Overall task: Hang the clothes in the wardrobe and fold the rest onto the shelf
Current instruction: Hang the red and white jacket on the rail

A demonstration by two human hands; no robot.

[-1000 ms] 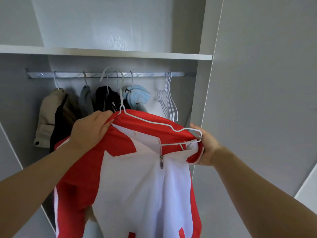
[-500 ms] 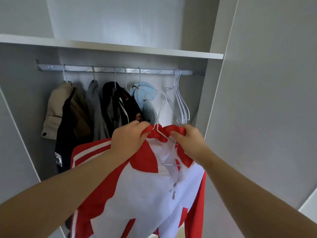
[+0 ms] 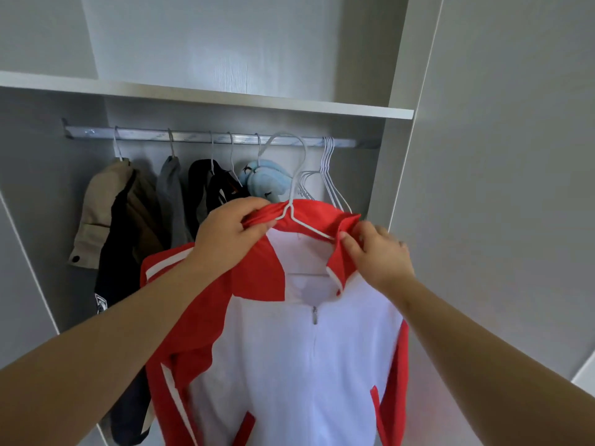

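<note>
A red and white zip jacket hangs on a white wire hanger held up in front of the open wardrobe. My left hand grips the red collar at the hanger's neck. My right hand pinches the collar's right side. The hanger's hook reaches up to the level of the metal rail; whether it touches the rail I cannot tell. The jacket's lower part runs out of the frame.
On the rail hang a beige coat, a dark garment, a grey one, a black one, a light blue item and several bare white hangers. A shelf lies above; a grey door panel stands right.
Both hands have lifted the jacket higher, toward the rail, and moved apart along the collar. The collar now spreads over the hanger and the hook stands upright near the rail.
</note>
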